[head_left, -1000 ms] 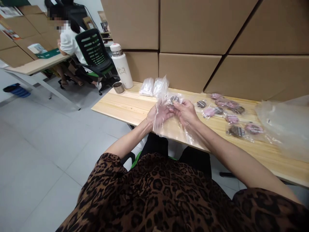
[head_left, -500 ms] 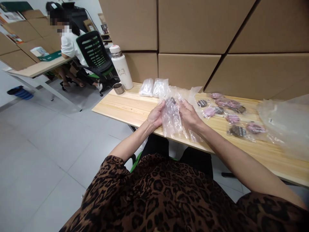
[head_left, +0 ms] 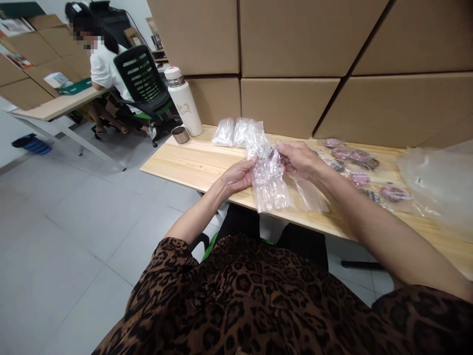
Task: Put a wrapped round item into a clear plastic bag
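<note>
In the head view my left hand (head_left: 240, 175) is closed on the left edge of a piece of clear bubble wrap (head_left: 272, 190), thumb on top. My right hand (head_left: 298, 159) pinches the wrap's upper right side. A dark and pinkish thing shows dimly through the plastic between my hands; its kind is hard to make out. Below my right hand, another clear plastic piece (head_left: 308, 192) lies on the table. To the right are several small clear packets with pink round contents (head_left: 358, 178) and dark ones with pale print.
On the wooden table (head_left: 185, 165) stand a white bottle (head_left: 186, 108) and a metal cup (head_left: 181, 135). Clear plastic bundles (head_left: 223, 132) lie behind my hands, a large clear bag (head_left: 439, 187) at right. Cardboard boxes (head_left: 288, 103) line the back. A person (head_left: 105, 64) sits at another desk.
My right hand has moved right and slightly up, covering some packets. The wrap between my hands has shifted a little right, and a plastic piece beneath now spreads out farther right.
</note>
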{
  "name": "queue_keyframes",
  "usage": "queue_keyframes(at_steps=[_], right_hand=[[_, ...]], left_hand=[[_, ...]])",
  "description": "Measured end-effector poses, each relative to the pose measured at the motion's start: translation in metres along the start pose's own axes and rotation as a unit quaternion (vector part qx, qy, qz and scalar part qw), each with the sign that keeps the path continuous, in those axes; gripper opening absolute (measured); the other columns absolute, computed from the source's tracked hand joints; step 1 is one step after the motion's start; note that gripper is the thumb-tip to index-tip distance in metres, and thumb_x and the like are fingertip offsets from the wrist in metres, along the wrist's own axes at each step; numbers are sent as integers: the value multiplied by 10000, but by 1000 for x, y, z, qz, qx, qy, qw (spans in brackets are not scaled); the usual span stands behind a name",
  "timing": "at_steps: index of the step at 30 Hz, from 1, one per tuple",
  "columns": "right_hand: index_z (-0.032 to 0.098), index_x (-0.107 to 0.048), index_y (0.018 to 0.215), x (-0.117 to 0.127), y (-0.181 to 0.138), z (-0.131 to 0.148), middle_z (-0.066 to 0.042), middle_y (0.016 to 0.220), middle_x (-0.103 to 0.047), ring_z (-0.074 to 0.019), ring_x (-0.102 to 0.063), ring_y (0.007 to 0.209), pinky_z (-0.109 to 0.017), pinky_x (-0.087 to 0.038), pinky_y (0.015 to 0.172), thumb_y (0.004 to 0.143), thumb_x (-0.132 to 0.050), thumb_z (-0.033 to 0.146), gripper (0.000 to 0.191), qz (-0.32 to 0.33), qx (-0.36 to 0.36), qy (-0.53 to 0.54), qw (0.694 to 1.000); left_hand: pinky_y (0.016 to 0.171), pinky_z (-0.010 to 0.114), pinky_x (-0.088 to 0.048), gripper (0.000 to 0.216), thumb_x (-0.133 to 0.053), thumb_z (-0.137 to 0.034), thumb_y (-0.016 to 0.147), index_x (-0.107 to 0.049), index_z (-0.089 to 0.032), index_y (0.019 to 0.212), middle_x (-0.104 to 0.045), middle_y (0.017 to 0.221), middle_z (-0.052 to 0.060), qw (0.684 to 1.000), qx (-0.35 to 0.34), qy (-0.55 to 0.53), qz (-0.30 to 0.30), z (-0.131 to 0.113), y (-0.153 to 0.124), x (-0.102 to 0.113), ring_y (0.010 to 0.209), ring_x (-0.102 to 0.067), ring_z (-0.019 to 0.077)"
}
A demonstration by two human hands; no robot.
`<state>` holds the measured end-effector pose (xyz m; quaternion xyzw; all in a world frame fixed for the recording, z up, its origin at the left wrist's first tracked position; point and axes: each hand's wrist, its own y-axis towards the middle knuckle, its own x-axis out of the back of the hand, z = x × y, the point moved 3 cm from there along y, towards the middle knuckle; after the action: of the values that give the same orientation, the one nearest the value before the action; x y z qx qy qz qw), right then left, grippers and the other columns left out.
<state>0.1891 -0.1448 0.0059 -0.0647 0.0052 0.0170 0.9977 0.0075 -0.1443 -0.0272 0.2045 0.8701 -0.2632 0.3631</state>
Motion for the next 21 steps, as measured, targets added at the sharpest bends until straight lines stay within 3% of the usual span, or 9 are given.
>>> queue_keyframes(at_steps=[6,11,16,21], right_hand=[[199,-610,784,-4,-16,13,6,596,-570,-88,-470,444,-221,-263,401,1141,-650,308,375,-42,-116,74,990],[210,-623,793,0,-14,15,-6,626,-610,-99,-513,472,-227,-335,419,1150,-621,251,359,-103,-86,50,990],[216,-657,782,4,-2,7,-43,619,-644,-133,-530,458,-256,-305,387,1111,-725,394,381,-62,-61,5,996],[212,-685,773,11,7,0,-57,604,-662,-145,-550,442,-250,-236,348,1021,-842,490,405,34,-66,35,997]], left_hand=[[1199,490,-615,407,-466,-169,1162,-683,-113,1502,-885,1123,144,999,33,1,-4,-8,1,7,1074,-879,260],[1198,515,-607,412,-443,-184,1162,-678,-82,1486,-880,1113,169,998,51,32,-5,-8,4,14,1055,-878,272],[1103,558,-657,362,-490,-175,1135,-716,-115,1412,-874,1063,159,984,98,143,45,-13,6,27,909,-871,255],[892,402,-714,219,-634,-179,1091,-766,-110,1252,-857,950,148,962,129,215,111,-23,12,39,785,-847,221]])
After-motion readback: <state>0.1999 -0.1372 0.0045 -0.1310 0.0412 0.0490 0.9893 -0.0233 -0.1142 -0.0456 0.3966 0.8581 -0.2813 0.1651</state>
